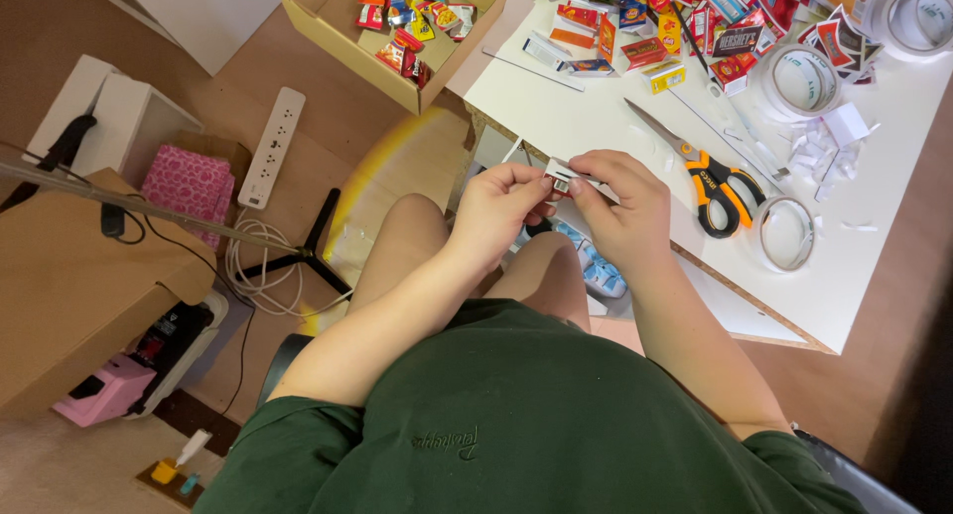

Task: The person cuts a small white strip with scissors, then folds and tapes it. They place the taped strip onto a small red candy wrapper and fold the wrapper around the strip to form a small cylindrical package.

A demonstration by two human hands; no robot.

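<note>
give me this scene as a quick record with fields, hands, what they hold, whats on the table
left hand: pinches one end of a small white folded card piece
right hand: pinches the same piece from the other side
scissors: orange and black, lying shut on the white table, right of the hands
tape rolls: on the table beyond the scissors
small colourful packets: heaped at the table's far edge
cardboard box: on the floor, holds more packets

We see an evenly lit, fairly bright scene under soft indoor light. The white counter [615,117] is the brightest area but is not blown out. Shadows are soft: faint ones lie beside the scissors [710,177] and tape rolls [787,233]. The wide lens bends lines near the edges. A yellowish smear of blur shows beside the knee. The hands [566,206] look sharp.
</note>
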